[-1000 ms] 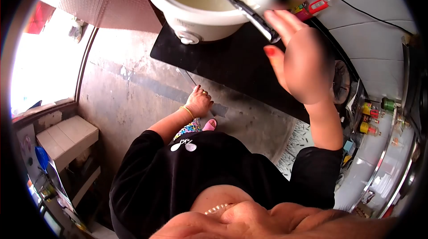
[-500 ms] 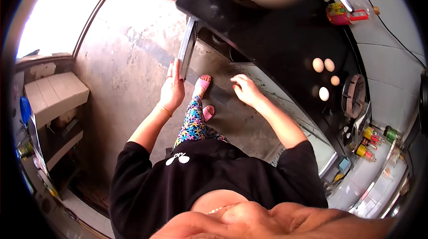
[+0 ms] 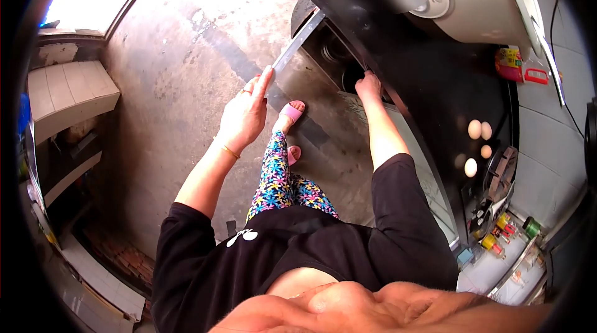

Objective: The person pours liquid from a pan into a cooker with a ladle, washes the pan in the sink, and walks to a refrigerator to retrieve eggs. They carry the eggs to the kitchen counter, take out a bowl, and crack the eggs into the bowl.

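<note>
Under the black countertop (image 3: 429,78) an open cabinet (image 3: 326,37) shows dark cookware inside. My left hand (image 3: 244,115) grips the edge of its swung-out door (image 3: 298,41), fingers pressed along the top end. My right hand (image 3: 369,86) is inside the cabinet opening with its fingers curled, right beside a dark round vessel (image 3: 352,78). Whether those fingers hold the vessel's rim or something else is hidden. A metal pot-like shape (image 3: 331,52) sits deeper in the cabinet.
On the counter stand a large white cooker (image 3: 479,3), several eggs (image 3: 475,129) and a bottle with a red label (image 3: 510,65). A burner ring (image 3: 501,174) lies near the wall. A light wooden cabinet (image 3: 71,93) is at the left; pink slippers (image 3: 292,111) are on the floor.
My right hand has moved forward and right, from above the floor into the cabinet. My left hand stays at the door, its fingers now more curled. The view has shifted.
</note>
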`<action>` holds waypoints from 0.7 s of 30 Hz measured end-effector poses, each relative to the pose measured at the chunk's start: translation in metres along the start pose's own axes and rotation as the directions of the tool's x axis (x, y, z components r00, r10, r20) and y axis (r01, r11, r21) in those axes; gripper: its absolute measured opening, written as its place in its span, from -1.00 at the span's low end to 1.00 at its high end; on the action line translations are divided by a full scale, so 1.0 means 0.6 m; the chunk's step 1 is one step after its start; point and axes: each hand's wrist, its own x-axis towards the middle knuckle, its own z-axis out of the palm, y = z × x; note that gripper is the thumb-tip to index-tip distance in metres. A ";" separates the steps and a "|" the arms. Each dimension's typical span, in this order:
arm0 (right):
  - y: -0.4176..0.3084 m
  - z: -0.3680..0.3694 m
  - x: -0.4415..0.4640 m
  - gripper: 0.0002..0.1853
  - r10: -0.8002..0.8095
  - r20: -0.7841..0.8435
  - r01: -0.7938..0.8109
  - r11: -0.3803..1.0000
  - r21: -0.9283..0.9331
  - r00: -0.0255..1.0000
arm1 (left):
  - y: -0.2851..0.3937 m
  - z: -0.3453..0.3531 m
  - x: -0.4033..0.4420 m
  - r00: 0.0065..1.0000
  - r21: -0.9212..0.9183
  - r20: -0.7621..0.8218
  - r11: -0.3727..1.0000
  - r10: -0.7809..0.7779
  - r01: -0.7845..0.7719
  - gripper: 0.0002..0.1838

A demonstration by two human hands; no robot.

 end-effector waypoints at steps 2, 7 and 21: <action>0.031 0.046 0.028 -0.62 0.018 0.002 -0.018 0.997 -0.080 1.000 | 0.002 0.000 0.002 1.000 -0.015 0.003 1.000 0.003 -0.003 -0.27; 0.072 0.086 0.047 -0.61 -0.105 0.016 0.106 0.991 -0.087 0.994 | 0.006 -0.001 0.003 1.000 -0.023 -0.002 1.000 0.004 -0.004 -0.27; -0.027 -0.120 -0.175 -0.61 -0.356 -0.334 0.455 0.840 0.296 0.873 | 0.019 0.034 -0.011 0.996 -0.078 0.040 0.993 -0.083 0.086 -0.24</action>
